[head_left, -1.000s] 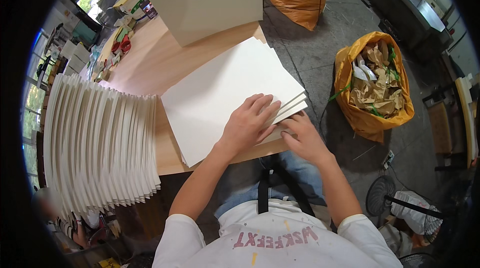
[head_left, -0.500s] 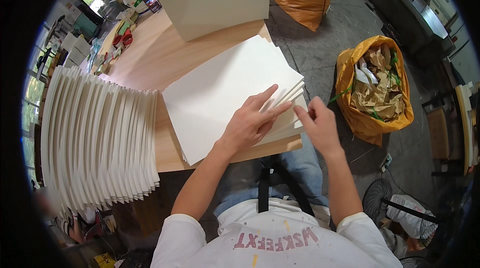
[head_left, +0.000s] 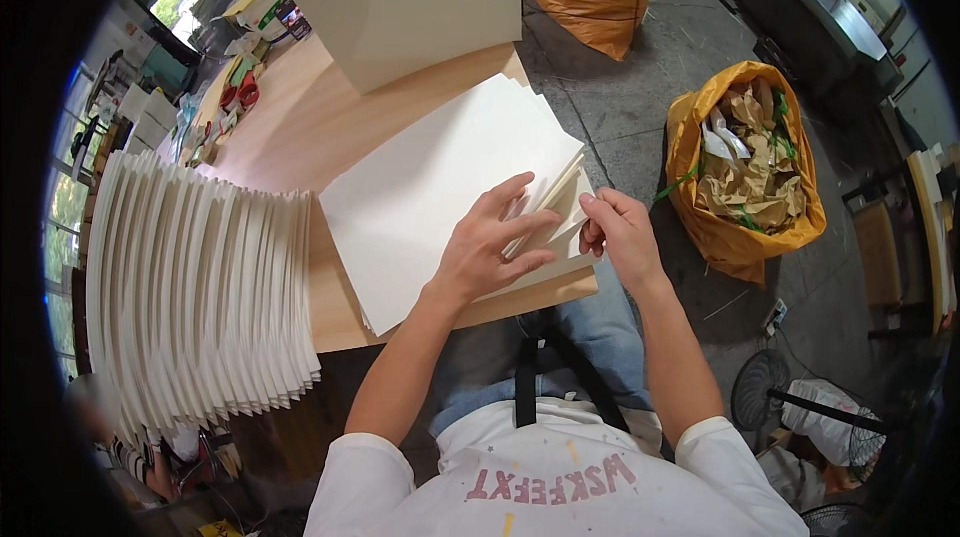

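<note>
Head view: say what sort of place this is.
Probably a paper workshop: a pile of white sheets on the table, a long row of white sheets at the left, and an orange bag of crumpled brown paper.

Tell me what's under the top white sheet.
More sheets show below the top sheet, their edges fanned at the right corner, and the table lies beneath. Most of their faces are covered, as is the table directly under them; I can't tell how many there are.
</note>
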`<state>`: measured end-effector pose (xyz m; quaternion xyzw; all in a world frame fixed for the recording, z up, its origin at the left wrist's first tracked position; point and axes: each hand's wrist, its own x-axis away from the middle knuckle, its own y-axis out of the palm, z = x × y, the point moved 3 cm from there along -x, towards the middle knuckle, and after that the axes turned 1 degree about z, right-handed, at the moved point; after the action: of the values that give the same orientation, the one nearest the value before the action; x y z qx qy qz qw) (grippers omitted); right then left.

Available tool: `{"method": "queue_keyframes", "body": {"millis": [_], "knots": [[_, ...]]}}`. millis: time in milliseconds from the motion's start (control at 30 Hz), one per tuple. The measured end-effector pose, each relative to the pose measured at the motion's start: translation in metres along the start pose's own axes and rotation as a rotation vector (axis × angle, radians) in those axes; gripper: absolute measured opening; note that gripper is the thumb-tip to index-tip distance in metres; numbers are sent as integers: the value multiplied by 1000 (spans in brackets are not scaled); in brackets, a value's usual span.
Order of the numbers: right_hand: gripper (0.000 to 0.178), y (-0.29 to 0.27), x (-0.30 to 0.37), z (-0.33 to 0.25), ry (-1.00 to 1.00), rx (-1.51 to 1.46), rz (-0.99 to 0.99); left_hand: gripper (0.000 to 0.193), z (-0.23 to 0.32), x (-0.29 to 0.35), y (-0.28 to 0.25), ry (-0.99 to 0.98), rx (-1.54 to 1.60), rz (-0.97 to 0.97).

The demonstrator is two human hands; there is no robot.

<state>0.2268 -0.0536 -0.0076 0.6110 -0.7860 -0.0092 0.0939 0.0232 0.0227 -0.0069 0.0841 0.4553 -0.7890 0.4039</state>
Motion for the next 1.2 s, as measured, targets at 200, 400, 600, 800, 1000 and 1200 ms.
{"method": "queue_keyframes", "body": {"millis": [200, 400, 600, 800, 1000, 1200], "knots": [[40, -4, -2, 6, -18, 0, -22, 58, 0, -2, -1, 10, 45, 0], [42, -9, -3, 5, -108, 184, -25, 59, -7, 0, 1, -26, 125, -19], [42, -17, -1, 10, -171, 111, -79, 56, -2, -2, -1, -27, 105, -55], [39, -8, -4, 18, -341, 613, 119, 58, 0, 3, 6, -63, 20, -3], [38, -6, -8, 9, -10, -86, -72, 40, -1, 0, 2, -3, -36, -83], [38, -5, -8, 8, -19, -87, -98, 47, 0, -2, 2, 6, 28, -11]]}}
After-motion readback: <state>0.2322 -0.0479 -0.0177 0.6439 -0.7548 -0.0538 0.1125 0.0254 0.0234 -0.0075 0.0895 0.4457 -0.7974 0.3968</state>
